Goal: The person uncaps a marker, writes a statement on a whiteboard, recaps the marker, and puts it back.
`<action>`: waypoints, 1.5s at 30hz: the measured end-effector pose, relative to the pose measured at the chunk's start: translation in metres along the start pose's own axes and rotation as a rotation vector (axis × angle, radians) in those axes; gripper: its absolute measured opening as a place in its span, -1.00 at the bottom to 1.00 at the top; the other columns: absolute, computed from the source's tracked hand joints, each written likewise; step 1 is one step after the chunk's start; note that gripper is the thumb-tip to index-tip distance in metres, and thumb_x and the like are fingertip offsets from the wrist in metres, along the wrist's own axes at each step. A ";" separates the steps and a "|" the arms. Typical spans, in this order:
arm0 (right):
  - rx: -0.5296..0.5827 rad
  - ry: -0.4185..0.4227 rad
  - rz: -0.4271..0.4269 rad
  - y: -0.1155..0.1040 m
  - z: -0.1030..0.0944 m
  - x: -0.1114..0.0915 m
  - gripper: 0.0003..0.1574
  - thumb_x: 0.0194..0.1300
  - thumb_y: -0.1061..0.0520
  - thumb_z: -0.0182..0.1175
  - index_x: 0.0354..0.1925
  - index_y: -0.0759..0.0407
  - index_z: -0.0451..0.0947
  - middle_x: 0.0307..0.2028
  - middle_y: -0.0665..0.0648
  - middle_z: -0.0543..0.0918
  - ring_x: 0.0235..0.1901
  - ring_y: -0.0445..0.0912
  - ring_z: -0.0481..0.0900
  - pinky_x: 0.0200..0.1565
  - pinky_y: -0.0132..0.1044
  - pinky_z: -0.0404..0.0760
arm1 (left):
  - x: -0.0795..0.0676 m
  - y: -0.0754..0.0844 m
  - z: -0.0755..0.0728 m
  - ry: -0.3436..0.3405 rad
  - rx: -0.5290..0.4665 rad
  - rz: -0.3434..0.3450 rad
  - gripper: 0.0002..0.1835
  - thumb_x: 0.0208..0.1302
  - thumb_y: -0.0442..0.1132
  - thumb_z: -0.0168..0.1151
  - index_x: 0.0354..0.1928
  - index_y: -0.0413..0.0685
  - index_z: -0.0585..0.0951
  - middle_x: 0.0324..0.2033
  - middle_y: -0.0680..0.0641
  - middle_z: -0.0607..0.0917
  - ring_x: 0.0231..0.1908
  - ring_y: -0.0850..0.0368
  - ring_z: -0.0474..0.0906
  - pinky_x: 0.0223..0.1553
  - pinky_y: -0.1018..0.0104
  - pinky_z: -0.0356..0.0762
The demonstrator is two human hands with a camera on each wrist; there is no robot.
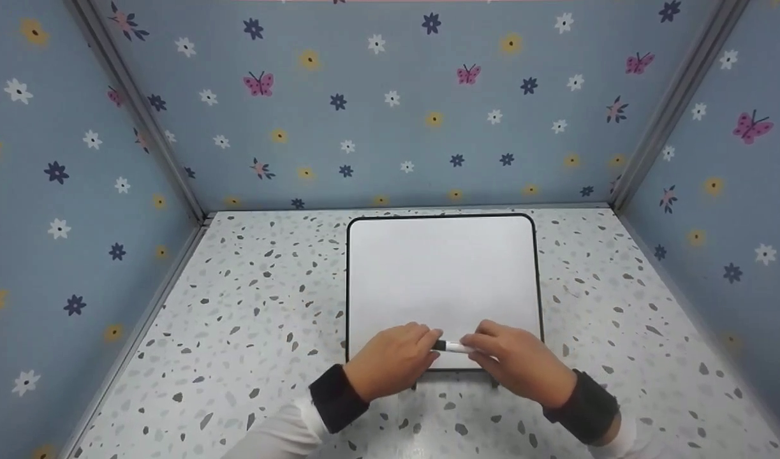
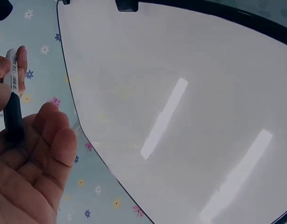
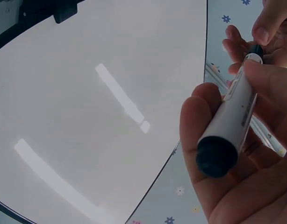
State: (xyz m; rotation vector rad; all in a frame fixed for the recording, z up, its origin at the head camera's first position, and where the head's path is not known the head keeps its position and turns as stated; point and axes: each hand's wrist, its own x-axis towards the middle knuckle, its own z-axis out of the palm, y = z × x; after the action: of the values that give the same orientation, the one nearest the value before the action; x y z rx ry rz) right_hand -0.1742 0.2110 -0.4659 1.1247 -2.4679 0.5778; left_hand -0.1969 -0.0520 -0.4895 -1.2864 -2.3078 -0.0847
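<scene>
A marker [image 1: 456, 347] with a white barrel and a dark cap [image 1: 439, 345] is held level between both hands, over the lower part of a blank whiteboard [image 1: 442, 274]. My right hand [image 1: 522, 362] grips the barrel, thumb on one side and fingers beneath. The dark rear end [image 3: 217, 156] of the marker shows in the right wrist view. At the other end, my left hand [image 1: 393, 358] pinches the cap between thumb and fingers. The right wrist view shows the left thumb [image 3: 262, 33] against the cap. Dark bands circle both wrists.
The whiteboard has a thin black frame and small dark feet [image 1: 494, 384] at its near edge. Beneath is a white speckled tabletop [image 1: 262, 306]. Blue walls [image 1: 390, 121] with flowers and butterflies enclose the back and sides. Two bright light streaks reflect on the board in the wrist views.
</scene>
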 end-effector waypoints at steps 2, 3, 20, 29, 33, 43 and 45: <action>-0.026 0.022 -0.036 -0.003 0.002 0.000 -0.66 0.19 0.35 0.54 -0.08 0.10 0.76 -0.33 -0.02 0.68 -0.45 -0.23 0.58 -0.43 -0.40 0.63 | 0.000 0.002 0.000 -0.017 -0.002 0.012 -0.75 0.56 -0.13 0.31 0.08 -0.15 0.67 -0.29 0.06 0.72 -0.36 0.24 0.60 -0.36 0.48 0.62; -0.037 0.027 -0.048 -0.004 0.003 0.000 -0.65 0.18 0.36 0.54 -0.08 0.11 0.76 -0.33 -0.01 0.69 -0.45 -0.22 0.59 -0.42 -0.40 0.64 | 0.000 0.002 0.000 -0.024 -0.004 0.015 -0.78 0.58 -0.14 0.29 0.05 -0.13 0.66 -0.31 0.07 0.70 -0.38 0.25 0.58 -0.38 0.48 0.59; -0.265 0.097 -0.148 -0.013 0.017 0.005 -0.74 0.23 0.24 0.51 -0.13 0.15 0.66 -0.43 -0.03 0.65 -0.50 -0.19 0.54 -0.52 -0.37 0.57 | 0.007 0.007 -0.003 -0.116 -0.118 -0.036 -0.81 0.68 -0.17 0.12 -0.20 -0.04 0.55 -0.47 0.07 0.53 -0.52 0.24 0.36 -0.49 0.43 0.39; -0.282 0.093 -0.172 -0.016 0.026 0.006 -0.80 0.27 0.20 0.47 -0.20 0.14 0.61 -0.45 -0.04 0.63 -0.54 -0.18 0.52 -0.55 -0.35 0.55 | 0.008 0.012 -0.008 -0.164 -0.113 -0.023 -0.88 0.62 -0.21 0.17 -0.17 -0.04 0.57 -0.45 0.07 0.59 -0.48 0.21 0.50 -0.44 0.38 0.51; -0.299 0.081 -0.174 -0.015 0.028 0.005 -0.81 0.33 0.16 0.42 -0.24 0.11 0.55 -0.49 -0.07 0.56 -0.59 -0.22 0.42 -0.62 -0.38 0.47 | 0.008 0.012 -0.008 -0.177 -0.124 -0.021 -0.91 0.60 -0.22 0.19 -0.16 -0.05 0.58 -0.43 0.07 0.61 -0.46 0.20 0.52 -0.43 0.38 0.52; -0.329 0.045 -0.140 -0.016 0.025 -0.001 -0.66 0.70 -0.14 0.06 -0.20 0.03 0.46 -0.61 -0.09 0.27 -0.60 -0.31 -0.09 -0.67 -0.47 0.00 | 0.008 0.011 -0.009 -0.232 -0.191 -0.024 -0.85 0.64 -0.19 0.14 -0.16 -0.08 0.55 -0.43 0.06 0.58 -0.47 0.22 0.42 -0.41 0.37 0.51; -0.333 0.034 -0.131 -0.017 0.024 -0.001 -0.63 0.72 -0.17 0.02 -0.19 0.03 0.46 -0.62 -0.09 0.26 -0.61 -0.30 -0.09 -0.67 -0.47 -0.01 | 0.008 0.011 -0.009 -0.230 -0.203 -0.020 -0.85 0.65 -0.19 0.13 -0.16 -0.09 0.54 -0.43 0.05 0.58 -0.47 0.22 0.42 -0.42 0.37 0.51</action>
State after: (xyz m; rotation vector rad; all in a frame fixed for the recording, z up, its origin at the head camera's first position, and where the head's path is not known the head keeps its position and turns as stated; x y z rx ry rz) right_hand -0.1643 0.1895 -0.4834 1.1173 -2.3279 0.1383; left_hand -0.1881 -0.0423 -0.4796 -1.4381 -2.5617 -0.1913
